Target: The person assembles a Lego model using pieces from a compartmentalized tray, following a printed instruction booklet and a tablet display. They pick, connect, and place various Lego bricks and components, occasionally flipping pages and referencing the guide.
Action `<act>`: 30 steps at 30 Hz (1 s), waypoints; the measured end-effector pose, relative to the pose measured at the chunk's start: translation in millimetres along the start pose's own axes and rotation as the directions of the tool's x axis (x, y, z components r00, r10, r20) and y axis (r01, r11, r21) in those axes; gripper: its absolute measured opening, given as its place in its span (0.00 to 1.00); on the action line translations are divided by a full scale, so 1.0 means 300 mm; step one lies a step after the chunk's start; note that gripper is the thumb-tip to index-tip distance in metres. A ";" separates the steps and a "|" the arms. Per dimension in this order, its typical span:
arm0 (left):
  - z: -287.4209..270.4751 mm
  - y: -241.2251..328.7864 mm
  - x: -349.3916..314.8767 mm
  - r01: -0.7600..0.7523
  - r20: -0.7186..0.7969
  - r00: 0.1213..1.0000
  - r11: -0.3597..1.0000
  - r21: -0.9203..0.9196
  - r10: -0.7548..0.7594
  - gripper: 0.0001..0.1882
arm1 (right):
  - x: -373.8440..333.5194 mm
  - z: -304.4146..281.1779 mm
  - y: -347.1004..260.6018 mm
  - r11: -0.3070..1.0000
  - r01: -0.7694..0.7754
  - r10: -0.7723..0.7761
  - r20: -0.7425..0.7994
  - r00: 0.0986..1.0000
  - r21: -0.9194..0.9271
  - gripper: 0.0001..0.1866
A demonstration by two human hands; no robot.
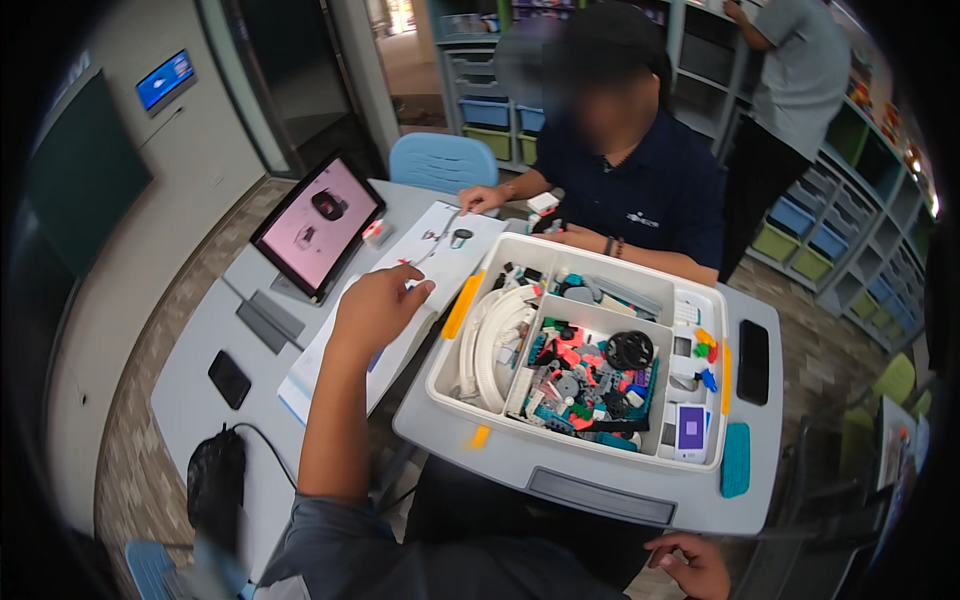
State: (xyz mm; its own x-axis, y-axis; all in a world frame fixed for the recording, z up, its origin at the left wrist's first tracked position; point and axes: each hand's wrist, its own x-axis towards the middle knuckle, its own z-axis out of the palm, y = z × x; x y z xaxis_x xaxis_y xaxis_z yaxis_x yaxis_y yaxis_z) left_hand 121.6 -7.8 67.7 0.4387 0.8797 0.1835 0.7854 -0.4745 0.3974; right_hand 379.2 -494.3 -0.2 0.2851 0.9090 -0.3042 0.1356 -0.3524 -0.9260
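My left hand (378,308) reaches over an open booklet (335,362) with printed pictures, its thumb and index finger apart. A small red spot shows by the index fingertip; whether it is a piece or print I cannot tell. Low on the right, my right hand (692,567) rests beyond the table edge, loosely curled with nothing visible in it. Between them stands a white divided bin (600,455) of building bricks. Across the table a co-worker's hand (484,198) touches the booklet's far edge; the other holds a partly hidden brick build (544,208).
A tablet (322,222) stands at the booklet's left, near a black phone (230,379) and a black pouch (216,470). Right of the bin lie another phone (753,362) and a teal block (735,460). A blue chair (440,158) and shelves stand behind; another person is at the shelves.
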 end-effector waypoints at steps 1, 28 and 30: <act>0.014 -0.069 0.021 0.033 -0.022 0.999 0.999 0.036 -0.032 0.20 | -0.002 -0.022 0.001 0.999 0.005 -0.004 -0.038 0.999 0.032 0.17; 0.369 -0.617 0.648 0.106 -0.276 0.960 0.866 0.489 0.039 0.10 | 0.107 0.023 -0.168 0.993 0.084 -0.112 -0.412 0.904 -0.084 0.13; 0.272 -0.545 0.564 0.084 -0.331 0.943 0.948 0.305 0.023 0.13 | 0.127 0.016 -0.176 0.993 0.073 -0.105 -0.399 0.911 -0.094 0.13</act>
State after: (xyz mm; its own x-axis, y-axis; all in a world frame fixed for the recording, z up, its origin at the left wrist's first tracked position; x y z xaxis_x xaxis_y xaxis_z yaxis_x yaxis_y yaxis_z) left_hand 103.0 216.3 -39.6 0.2873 0.8287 0.4803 0.9152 -0.3854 0.1176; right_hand 378.3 -440.0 35.9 0.6243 0.7759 -0.0909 0.2446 -0.3046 -0.9205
